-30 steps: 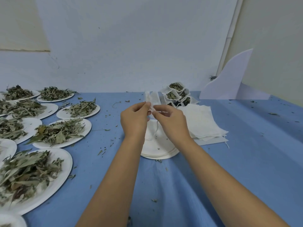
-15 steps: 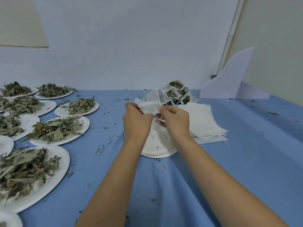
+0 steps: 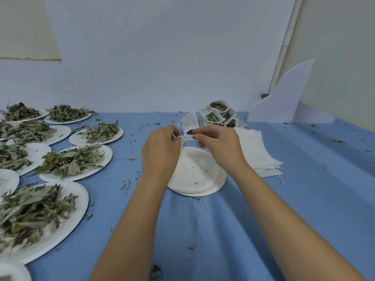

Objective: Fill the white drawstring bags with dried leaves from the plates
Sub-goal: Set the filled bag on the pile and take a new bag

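Blue tablecloth (image 3: 304, 199); 2 hands, left (image 3: 160, 153) and right (image 3: 221, 149), in pinch on 1 drawstring bag (image 3: 188, 124) over 1 plate stack (image 3: 198, 179)

Left plates (image 3: 8, 179) cropped by edge

My bare forearms reach forward and draw together ahead of me. My left hand (image 3: 160, 153) is raised with its back toward me, its curled fingers (image 3: 170, 130) pinching a string (image 3: 178, 137). My right hand (image 3: 222, 148) is just beside it at the same height, thumb and fingertips pinching the bag (image 3: 188, 123) at its neck.
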Tool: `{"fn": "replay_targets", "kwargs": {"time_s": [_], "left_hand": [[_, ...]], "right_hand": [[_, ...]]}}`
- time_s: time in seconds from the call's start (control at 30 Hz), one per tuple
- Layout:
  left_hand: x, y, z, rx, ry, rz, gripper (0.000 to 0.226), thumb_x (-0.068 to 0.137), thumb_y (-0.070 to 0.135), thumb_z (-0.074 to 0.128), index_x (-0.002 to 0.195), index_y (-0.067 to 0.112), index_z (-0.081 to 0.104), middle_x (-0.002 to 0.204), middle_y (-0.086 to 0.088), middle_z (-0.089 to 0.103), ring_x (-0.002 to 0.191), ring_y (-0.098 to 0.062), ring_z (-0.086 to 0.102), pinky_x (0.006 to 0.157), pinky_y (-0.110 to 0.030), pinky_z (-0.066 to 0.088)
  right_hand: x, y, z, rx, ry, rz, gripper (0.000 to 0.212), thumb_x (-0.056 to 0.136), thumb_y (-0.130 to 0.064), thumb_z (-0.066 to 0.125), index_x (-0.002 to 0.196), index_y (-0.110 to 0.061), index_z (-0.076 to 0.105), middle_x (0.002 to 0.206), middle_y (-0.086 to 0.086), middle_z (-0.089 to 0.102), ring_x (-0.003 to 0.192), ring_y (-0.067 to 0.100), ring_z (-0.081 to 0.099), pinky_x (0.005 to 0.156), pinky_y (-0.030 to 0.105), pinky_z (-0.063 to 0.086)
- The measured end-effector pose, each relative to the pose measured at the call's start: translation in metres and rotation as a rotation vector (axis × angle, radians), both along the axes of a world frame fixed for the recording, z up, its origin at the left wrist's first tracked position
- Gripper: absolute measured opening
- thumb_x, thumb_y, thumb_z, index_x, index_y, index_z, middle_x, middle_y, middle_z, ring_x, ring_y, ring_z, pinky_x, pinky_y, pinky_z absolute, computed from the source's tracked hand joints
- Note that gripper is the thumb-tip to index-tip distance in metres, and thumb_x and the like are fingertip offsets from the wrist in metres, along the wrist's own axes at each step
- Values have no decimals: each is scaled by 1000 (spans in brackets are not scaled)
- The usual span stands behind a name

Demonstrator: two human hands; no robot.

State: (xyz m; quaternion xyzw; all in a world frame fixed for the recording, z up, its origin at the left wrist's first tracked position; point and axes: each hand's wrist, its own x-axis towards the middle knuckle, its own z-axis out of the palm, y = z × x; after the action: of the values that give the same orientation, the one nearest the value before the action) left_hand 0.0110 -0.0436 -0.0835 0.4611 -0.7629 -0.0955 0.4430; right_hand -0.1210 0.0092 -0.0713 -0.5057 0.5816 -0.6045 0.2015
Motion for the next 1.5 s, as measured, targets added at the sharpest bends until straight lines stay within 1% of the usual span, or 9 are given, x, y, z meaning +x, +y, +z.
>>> {"fn": "replay_targets", "kwargs": {"time_s": [0.17, 0.3, 0.4, 0.6, 0.73, 0.9, 1.03, 1.2, 1.5], "left_hand": [[-2, -2, -4, -25, 10, -263, 21, 88, 4, 58, 100, 18, 69, 91, 12, 56, 69, 5, 48, 67, -6, 34], [-5, 3, -4, 30, 23, -343, 10, 85, 16, 67, 90, 24, 71, 75, 25, 57, 70, -1, 53, 70, -21, 41], [-7, 8, -2, 19, 101, -378, 5, 81, 16, 72, 86, 19, 73, 75, 24, 57, 70, -4, 55, 66, -9, 37], [-6, 13, 4, 134, 343, -475, 14, 78, 10, 74, 74, 22, 69, 108, 25, 63, 66, 0, 54, 69, -6, 40], [-7, 15, 7, 265, 477, -469, 17, 79, 10, 73, 70, 22, 64, 81, 18, 68, 65, 0, 54, 64, -8, 43], [-3, 10, 15, 168, 561, -230, 20, 84, 13, 66, 73, 28, 60, 72, 17, 61, 63, 5, 52, 63, -12, 44], [4, 8, 16, -40, 442, 45, 7, 89, 15, 59, 89, 17, 66, 84, 10, 63, 68, -5, 49, 62, -15, 33], [2, 12, 13, -100, 442, 64, 16, 89, 16, 59, 105, 19, 62, 90, 10, 65, 69, -13, 52, 66, -21, 35], [-11, 15, 18, 166, 514, -211, 14, 84, 13, 68, 94, 20, 75, 85, 12, 69, 60, 1, 61, 63, -5, 43]], "right_hand": [[-9, 1, 2, -29, 12, -9, 16, 84, -2, 66, 85, -17, 73, 67, -11, 68, 59, -1, 60, 64, 13, 47], [-10, 2, 0, -53, -45, 19, 19, 86, 0, 64, 88, -17, 71, 74, -9, 68, 65, -4, 61, 65, 10, 46], [-7, 3, -3, -45, -142, 70, 16, 85, 0, 65, 93, -12, 71, 81, -1, 71, 73, -1, 66, 67, 11, 49], [-4, 2, -6, 59, -293, 137, 19, 83, -4, 67, 101, -10, 72, 89, 5, 75, 83, 12, 71, 73, 20, 56], [-7, 2, -9, 141, -379, 107, 15, 80, -8, 71, 93, -15, 74, 90, 7, 75, 86, 21, 70, 76, 28, 57], [-5, 2, -9, 27, -24, -279, 17, 85, -21, 69, 102, -21, 70, 100, -7, 68, 89, 4, 60, 84, 21, 48], [21, 10, 16, -277, 219, -91, 7, 84, -27, 67, 83, -33, 69, 97, -20, 61, 100, 3, 53, 79, 8, 38], [36, 5, 12, -64, 801, -248, 22, 92, -28, 55, 94, -17, 74, 121, -1, 59, 120, 14, 37, 97, 22, 31], [27, 4, 5, 121, 752, -357, 34, 85, -35, 66, 119, -28, 64, 146, -1, 41, 136, 17, 26, 101, 33, 33]]}}
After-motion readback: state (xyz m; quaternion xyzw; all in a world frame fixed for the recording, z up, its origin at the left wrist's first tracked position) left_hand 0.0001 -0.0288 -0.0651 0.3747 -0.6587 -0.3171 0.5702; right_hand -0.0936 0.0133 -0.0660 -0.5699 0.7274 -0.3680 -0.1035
